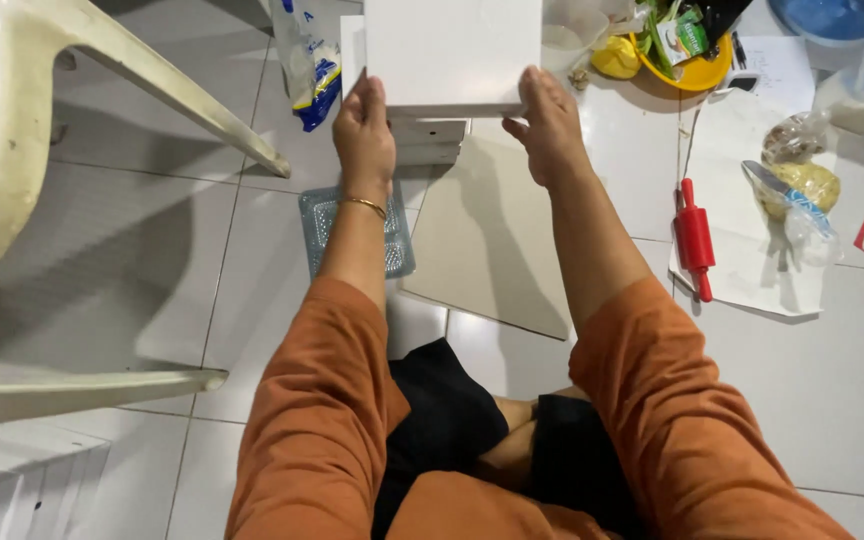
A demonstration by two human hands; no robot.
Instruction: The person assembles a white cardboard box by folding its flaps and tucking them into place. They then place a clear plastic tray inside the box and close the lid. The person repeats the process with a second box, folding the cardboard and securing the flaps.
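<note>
A white board (452, 50) is held tilted up above the floor tiles (152, 230), long axis across. The left hand (364, 130) and right hand (549, 125) clasp its lower corners, fingers curled.

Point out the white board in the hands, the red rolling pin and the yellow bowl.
white board (452, 50): head view, middle of its flat face.
red rolling pin (694, 238): head view, middle of its barrel.
yellow bowl (697, 75): head view, near rim.
</note>
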